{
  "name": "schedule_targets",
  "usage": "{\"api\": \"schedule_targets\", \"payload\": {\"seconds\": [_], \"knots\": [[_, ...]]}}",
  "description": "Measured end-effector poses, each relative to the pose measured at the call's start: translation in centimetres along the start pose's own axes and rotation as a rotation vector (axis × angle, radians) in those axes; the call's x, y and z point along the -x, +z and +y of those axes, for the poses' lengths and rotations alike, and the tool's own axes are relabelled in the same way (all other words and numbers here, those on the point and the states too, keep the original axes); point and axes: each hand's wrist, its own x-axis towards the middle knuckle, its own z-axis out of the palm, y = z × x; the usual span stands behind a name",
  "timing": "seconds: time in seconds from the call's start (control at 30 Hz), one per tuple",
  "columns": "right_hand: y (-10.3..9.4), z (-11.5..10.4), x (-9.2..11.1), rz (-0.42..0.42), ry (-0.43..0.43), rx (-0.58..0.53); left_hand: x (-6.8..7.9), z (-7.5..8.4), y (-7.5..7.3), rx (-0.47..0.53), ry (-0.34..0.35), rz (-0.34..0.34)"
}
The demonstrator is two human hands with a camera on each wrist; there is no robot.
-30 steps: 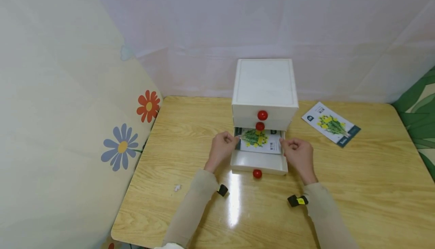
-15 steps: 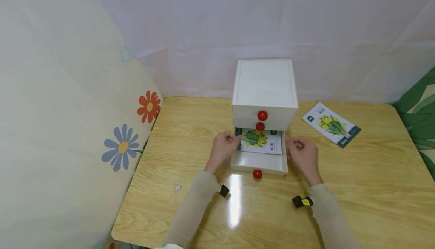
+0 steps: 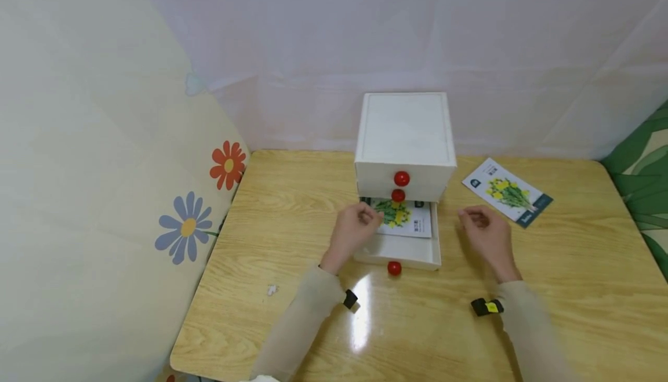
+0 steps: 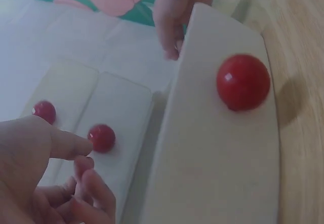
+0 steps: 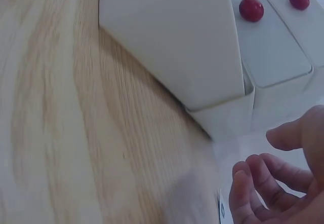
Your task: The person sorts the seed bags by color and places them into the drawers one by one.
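Note:
A white chest of drawers (image 3: 407,130) with red knobs stands on the table, its bottom drawer (image 3: 402,248) pulled out. Inside that drawer lies a white packet (image 3: 416,225) printed with a yellow-flowered plant. My left hand (image 3: 352,234) hovers over the drawer's left side, overlapping part of the packet. In the left wrist view its fingers (image 4: 98,191) are loosely bent with nothing between them, behind the drawer's knob (image 4: 243,82). My right hand (image 3: 489,240) is off to the right of the drawer, fingers relaxed; the right wrist view shows thumb and fingertips apart, holding nothing.
A second, matching flower packet (image 3: 508,192) lies slanted on the wooden table (image 3: 574,289), right of the chest. A small white scrap (image 3: 272,290) is at the left. A pale cloth (image 3: 323,51) hangs behind the table, and a flower-printed sheet (image 3: 104,138) at the left.
My right hand has left the packet's right edge and moved right, away from the drawer. My left hand has let go of the packet's left end and shifted slightly right over it.

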Motion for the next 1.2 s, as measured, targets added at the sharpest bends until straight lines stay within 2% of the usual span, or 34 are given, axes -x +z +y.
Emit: {"api": "schedule_targets", "payload": {"seconds": [0.13, 0.4, 0.63, 0.87, 1.03, 1.2], "knots": [[-0.9, 0.8, -0.5, 0.033, -0.016, 0.006, 0.3, 1.0, 0.4, -0.024, 0.059, -0.036], [-2.7, 2.1, -1.6, 0.062, -0.001, 0.006, 0.1, 2.2, 2.1, 0.003, 0.058, -0.141], [-3.6, 2.9, -2.5, 0.031, 0.053, 0.024, -0.2, 3.7, 3.8, -0.021, 0.069, -0.235], [-4.4, 3.7, -2.9, 0.038, 0.056, 0.034, -0.3, 4.6, 5.6, -0.033, 0.104, -0.311], [-5.2, 4.5, -3.4, 0.025, 0.082, 0.074, -0.3, 5.1, 6.6, -0.066, 0.129, -0.36], [-5.6, 5.5, -3.8, -0.001, 0.072, 0.118, -0.4, 5.7, 7.7, -0.063, 0.131, -0.387]]}}
